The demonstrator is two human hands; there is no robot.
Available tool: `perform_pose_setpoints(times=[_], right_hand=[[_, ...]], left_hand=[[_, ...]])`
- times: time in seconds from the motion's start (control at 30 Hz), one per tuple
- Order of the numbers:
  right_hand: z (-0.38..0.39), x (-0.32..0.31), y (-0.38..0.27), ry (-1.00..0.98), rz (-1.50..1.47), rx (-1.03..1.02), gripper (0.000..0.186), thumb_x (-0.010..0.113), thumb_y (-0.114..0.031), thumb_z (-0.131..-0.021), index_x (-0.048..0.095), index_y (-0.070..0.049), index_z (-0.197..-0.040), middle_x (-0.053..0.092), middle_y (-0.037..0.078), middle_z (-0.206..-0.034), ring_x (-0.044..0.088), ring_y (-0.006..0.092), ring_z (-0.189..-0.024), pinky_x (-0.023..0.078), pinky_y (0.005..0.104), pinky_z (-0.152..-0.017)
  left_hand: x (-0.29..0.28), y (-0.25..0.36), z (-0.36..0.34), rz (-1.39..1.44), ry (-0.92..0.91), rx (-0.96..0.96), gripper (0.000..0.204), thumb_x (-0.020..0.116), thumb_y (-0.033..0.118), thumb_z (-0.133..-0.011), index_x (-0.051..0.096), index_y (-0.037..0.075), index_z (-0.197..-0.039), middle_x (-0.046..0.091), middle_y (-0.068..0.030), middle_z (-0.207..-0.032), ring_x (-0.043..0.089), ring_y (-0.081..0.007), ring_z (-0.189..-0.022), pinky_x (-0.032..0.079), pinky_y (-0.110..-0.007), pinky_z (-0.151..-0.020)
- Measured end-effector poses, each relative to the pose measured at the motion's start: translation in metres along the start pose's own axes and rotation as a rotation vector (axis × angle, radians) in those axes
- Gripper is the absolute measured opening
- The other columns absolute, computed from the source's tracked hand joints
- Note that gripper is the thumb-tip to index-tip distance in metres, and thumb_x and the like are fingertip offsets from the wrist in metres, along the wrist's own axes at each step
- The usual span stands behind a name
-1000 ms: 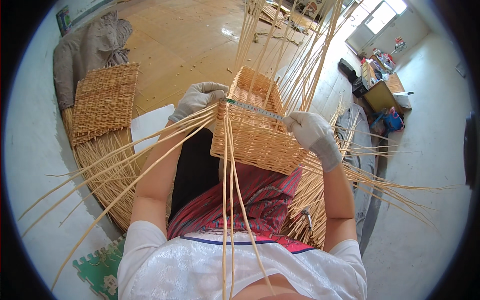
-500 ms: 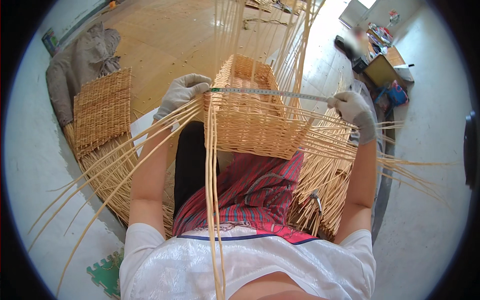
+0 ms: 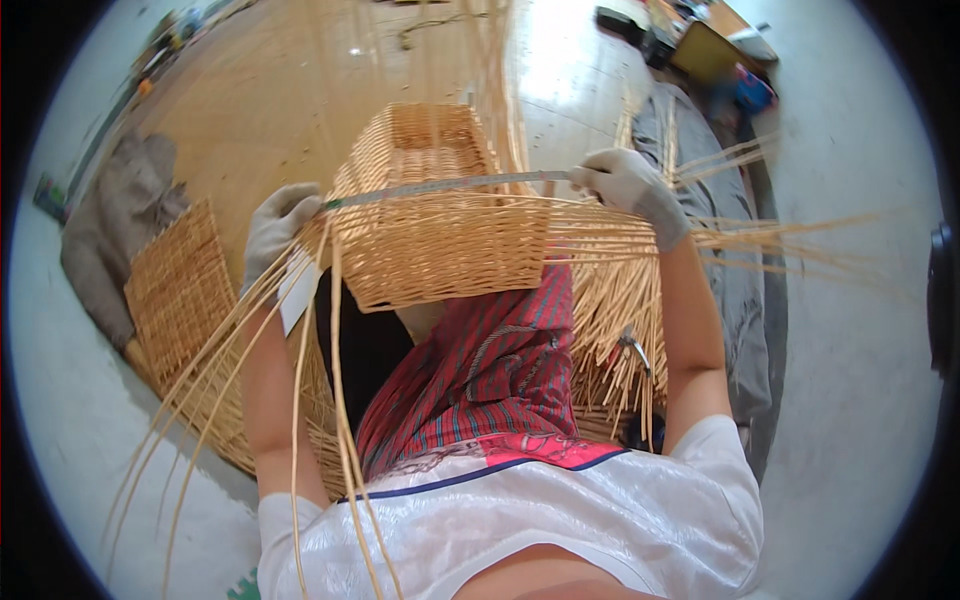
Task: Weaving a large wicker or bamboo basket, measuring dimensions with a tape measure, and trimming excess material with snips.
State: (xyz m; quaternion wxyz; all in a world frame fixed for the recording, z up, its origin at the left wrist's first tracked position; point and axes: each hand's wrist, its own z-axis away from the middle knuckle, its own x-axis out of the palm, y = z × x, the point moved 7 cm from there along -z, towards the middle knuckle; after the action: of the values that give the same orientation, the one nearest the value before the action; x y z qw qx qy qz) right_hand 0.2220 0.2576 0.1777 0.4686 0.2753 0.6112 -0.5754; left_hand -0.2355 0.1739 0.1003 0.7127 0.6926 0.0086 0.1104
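My left hand, in a pale knit glove, pinches a measuring tape at its left end. My right hand, also gloved, grips the tape's right end. The strip stretches across a rectangular wicker basket held over my lap, its far rim higher in the picture. Long pale canes fan out sideways from the basket and down past my left wrist; others rise blurred from it. Red striped cloth covers part of my lap, below the basket.
A woven mat and grey sacking lie left. On the right are a cane bundle with a metal tool on it, grey cloth and cluttered furniture against a pale wall.
The tape lengthened as my right hand moved rightward from the basket; since then both hands and the tape have shifted left in view. The basket also sits further left, and the view has shifted.
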Motion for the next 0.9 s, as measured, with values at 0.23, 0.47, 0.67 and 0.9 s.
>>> perform_pose_setpoints(times=[0.23,0.47,0.67,0.9], right_hand=[[0.003,0.01,0.004,-0.041,-0.115,0.004,0.029,0.066,-0.031,-0.094,0.077,-0.004,-0.094,0.059,0.002,-0.064,0.052,0.0098,-0.056,0.044,0.0296,-0.055],[0.008,0.005,-0.013,-0.008,-0.064,0.011,0.026,0.066,-0.026,-0.094,0.076,-0.003,-0.097,0.06,0.002,-0.066,0.051,0.01,-0.057,0.043,0.0303,-0.055],[0.121,-0.034,-0.103,0.434,0.08,-0.612,0.015,0.065,-0.023,-0.092,0.072,-0.01,-0.095,0.062,0.011,-0.072,0.063,0.031,-0.069,0.05,0.0402,-0.066],[0.165,0.198,-0.084,-0.711,0.232,-0.183,0.034,0.06,-0.046,-0.094,0.066,-0.015,-0.105,0.071,0.016,-0.093,0.069,0.0358,-0.089,0.054,0.0474,-0.079]], left_hand=[[-0.004,-0.002,-0.004,0.049,0.042,0.008,0.028,0.077,0.005,-0.087,0.068,-0.001,-0.112,0.073,-0.0096,-0.097,0.069,-0.0159,-0.081,0.058,-0.027,-0.074],[-0.005,-0.016,0.001,0.216,0.024,0.063,0.029,0.072,0.012,-0.093,0.065,0.001,-0.119,0.073,-0.0103,-0.095,0.07,-0.0161,-0.08,0.06,-0.027,-0.071],[-0.027,-0.085,0.051,-0.154,0.274,0.289,0.039,0.052,0.03,-0.105,0.057,0.001,-0.131,0.066,-0.0094,-0.118,0.063,-0.0181,-0.11,0.054,-0.031,-0.093],[0.016,-0.128,0.078,-0.136,0.503,0.442,0.053,0.06,0.014,-0.1,0.042,0.0,-0.148,0.057,-0.0105,-0.132,0.056,-0.0187,-0.117,0.049,-0.029,-0.097]])
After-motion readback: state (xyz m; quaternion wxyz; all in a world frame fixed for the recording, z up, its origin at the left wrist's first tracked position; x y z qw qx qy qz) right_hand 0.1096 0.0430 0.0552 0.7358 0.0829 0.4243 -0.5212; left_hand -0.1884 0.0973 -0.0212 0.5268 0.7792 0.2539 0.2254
